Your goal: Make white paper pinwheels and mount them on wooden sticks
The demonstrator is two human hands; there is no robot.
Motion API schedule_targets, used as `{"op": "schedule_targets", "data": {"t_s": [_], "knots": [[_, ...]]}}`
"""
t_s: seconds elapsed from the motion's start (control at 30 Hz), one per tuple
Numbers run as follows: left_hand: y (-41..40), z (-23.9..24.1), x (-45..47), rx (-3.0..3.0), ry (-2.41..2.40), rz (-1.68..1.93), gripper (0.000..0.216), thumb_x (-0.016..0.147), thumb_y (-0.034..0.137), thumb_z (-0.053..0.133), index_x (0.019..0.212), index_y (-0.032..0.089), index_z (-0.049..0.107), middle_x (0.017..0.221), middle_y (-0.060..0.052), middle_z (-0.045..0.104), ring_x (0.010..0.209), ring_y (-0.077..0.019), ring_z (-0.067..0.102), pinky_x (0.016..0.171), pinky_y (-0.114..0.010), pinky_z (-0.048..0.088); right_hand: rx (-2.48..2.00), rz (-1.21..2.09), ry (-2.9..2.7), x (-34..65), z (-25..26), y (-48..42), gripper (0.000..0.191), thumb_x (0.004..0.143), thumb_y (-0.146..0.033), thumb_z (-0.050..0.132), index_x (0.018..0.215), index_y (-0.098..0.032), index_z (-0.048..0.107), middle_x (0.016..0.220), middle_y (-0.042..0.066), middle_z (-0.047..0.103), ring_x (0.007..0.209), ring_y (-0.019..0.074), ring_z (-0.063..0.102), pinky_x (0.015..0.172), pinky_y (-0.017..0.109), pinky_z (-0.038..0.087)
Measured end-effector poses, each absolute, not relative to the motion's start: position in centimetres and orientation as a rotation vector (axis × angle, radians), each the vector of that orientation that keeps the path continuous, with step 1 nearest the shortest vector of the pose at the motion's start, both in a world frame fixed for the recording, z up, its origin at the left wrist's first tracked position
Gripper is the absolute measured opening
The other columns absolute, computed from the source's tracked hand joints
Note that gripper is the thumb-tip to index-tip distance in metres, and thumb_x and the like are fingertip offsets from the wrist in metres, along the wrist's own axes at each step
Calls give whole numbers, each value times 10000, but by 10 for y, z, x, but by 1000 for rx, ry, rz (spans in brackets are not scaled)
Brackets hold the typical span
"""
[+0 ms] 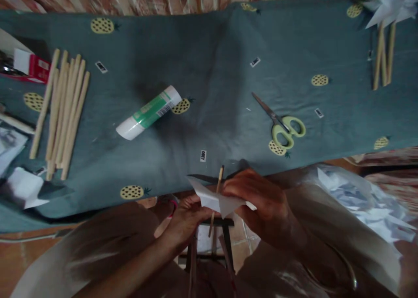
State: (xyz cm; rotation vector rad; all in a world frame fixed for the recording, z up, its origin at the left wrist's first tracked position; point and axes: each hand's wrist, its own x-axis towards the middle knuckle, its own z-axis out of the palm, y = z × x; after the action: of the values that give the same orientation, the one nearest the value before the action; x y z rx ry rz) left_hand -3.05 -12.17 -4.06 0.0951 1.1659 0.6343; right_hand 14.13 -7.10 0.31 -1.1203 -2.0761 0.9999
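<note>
My left hand [184, 217] and my right hand [257, 200] meet just below the near edge of the cloth-covered table [209, 49]. Between them they hold a folded white paper piece [214, 198] and a thin wooden stick [216, 200] that runs upright through it. My left fingers are pinched under the paper near the stick. My right fingers are curled over the paper's right side. A glue stick [148, 113] lies on the cloth to the upper left, and green-handled scissors [282, 123] lie to the upper right.
A bundle of several wooden sticks [62, 110] lies at the left by a red and white box [31, 65]. A finished white paper pinwheel [390, 4] with sticks sits at the far right. A clear bag of paper scraps [355, 202] rests at my right.
</note>
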Motion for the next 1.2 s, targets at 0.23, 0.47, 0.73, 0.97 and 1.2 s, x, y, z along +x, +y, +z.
{"op": "schedule_targets", "data": {"t_s": [0.23,0.47,0.73,0.97,1.2], "knots": [[-118,-39,-25,39,1176,648,178,469,274,868,602,215,765,604,-4,708,604,-124,621,671,-229,518,-1160,845,-2109,138,4,-66,211,887,-105,513,1008,-208,651,872,57,727,791,197,626,730,339,521],[-111,-36,-25,19,1179,675,196,438,267,889,580,233,758,599,20,704,556,-116,593,647,-237,522,-1240,809,-2136,139,3,-67,207,890,-117,516,1013,-210,654,878,58,731,806,209,609,695,342,524],[-115,-41,-26,23,1187,653,240,447,285,902,630,212,766,578,1,704,608,-158,653,678,-261,537,-1321,843,-2110,137,3,-68,169,887,-114,547,988,-189,659,869,56,729,791,191,603,682,331,507],[-117,-41,-27,-16,1176,676,202,478,171,878,645,197,768,590,12,713,630,-129,656,651,-200,518,-1285,822,-2125,136,4,-66,158,893,-94,519,937,-94,670,850,86,727,784,187,576,689,319,498],[-110,-36,-25,-47,1200,670,236,434,170,877,634,189,753,571,15,703,564,-127,625,642,-231,519,-1270,825,-2134,137,3,-65,163,889,-87,525,940,-91,680,865,78,725,791,176,563,692,298,482]]}}
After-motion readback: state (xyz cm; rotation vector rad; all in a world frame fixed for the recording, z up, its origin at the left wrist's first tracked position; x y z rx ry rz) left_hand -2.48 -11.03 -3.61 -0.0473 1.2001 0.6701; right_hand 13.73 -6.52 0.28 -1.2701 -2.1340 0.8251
